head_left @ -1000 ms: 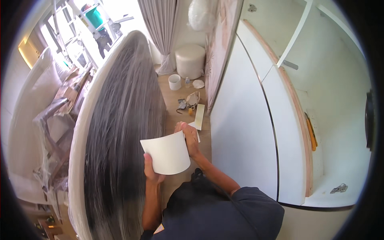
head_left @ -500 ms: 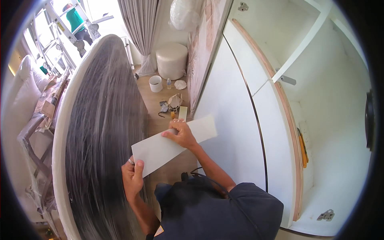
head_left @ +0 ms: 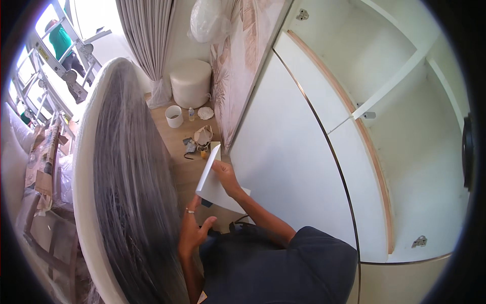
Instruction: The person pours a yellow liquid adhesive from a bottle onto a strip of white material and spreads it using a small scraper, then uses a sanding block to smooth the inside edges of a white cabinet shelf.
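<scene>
My right hand (head_left: 226, 177) grips a white flat board (head_left: 221, 194) in front of my body, the thumb side showing and some fingers hidden behind it. The board is tilted, so that a long thin edge faces up. Below it and to the left is my left hand (head_left: 196, 228), its thumb and fingers apart. A ring sits on one of its fingers, and a fingertip is at or very near the board's lower corner. Whether that fingertip touches the board, I cannot tell.
On my left stands a large dark panel (head_left: 134, 192) with a pale rim, wrapped in clear film. A white cabinet (head_left: 293, 152) with open compartments is at my right. Ahead are a round stool (head_left: 191, 86), a white bin (head_left: 174, 117) and a bottle (head_left: 191, 114). A person (head_left: 61, 40) is near ladders.
The board has turned from nearly flat to tilted edge-up, drawn closer to me. My left hand has loosened from its end and moved right and down. The view has shifted.
</scene>
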A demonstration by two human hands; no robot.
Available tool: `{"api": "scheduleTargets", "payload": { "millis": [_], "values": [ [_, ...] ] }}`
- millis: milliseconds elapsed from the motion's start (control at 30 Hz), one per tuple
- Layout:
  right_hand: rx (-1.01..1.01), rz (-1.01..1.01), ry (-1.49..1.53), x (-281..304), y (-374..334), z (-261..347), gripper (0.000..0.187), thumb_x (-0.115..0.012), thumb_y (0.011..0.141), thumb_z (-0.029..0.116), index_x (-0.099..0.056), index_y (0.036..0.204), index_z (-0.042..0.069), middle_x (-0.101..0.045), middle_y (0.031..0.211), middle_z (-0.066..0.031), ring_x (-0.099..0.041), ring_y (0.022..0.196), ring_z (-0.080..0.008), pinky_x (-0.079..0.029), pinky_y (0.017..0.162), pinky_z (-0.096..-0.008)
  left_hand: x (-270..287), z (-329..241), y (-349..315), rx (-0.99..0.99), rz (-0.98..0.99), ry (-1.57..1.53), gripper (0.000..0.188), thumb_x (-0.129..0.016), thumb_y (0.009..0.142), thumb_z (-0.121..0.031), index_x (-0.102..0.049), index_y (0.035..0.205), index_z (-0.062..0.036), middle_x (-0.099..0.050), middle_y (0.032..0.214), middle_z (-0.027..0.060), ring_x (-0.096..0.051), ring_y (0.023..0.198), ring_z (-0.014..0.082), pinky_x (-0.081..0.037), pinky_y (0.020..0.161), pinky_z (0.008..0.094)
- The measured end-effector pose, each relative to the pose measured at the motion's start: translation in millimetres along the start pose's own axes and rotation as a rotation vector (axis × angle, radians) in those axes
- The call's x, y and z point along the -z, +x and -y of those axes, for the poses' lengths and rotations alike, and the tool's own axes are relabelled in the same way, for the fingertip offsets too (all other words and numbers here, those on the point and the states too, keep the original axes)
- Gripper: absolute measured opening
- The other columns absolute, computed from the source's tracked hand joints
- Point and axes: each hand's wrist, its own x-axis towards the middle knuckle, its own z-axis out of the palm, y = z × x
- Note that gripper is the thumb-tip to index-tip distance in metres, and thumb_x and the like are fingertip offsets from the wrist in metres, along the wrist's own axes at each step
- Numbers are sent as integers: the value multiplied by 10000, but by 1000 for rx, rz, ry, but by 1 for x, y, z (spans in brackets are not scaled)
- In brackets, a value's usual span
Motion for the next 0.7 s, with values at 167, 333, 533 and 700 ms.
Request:
{"api": "scheduleTargets", "payload": {
  "millis": [167,333,533,700],
  "values": [
    [40,-187,-130,-35,19,-31,385,-513,1026,400,-658,927,58,-526,820,78,-433,742,-28,-361,642,-219,37,35,-5,88,-80,83,765,-727,852,-182,-345,1503,-64,-484,1393,251,-462,1315,389,-377,1076,442],
    [-239,-134,116,-78,16,-39,474,-520,996,515,-661,1068,69,-591,865,31,-509,757,-62,-416,671,-242,67,49,-6,131,-190,154,706,-692,894,-189,-347,1494,-50,-483,1411,239,-482,1302,371,-377,1080,420],
    [-326,-127,241,-100,30,-87,522,-555,982,494,-659,1126,3,-646,994,-18,-582,903,-93,-470,793,-265,54,69,38,22,-435,-192,452,-564,988,-189,-449,1380,5,-601,1218,191,-593,1097,241,-449,953,342],
    [-407,108,146,-74,59,-104,443,-540,1005,424,-692,1089,17,-657,1000,-17,-578,933,-106,-463,837,-256,40,94,98,-5,-737,-71,327,-427,1052,-227,-542,1176,53,-652,991,143,-592,891,187,-477,811,335]
  ]
}}
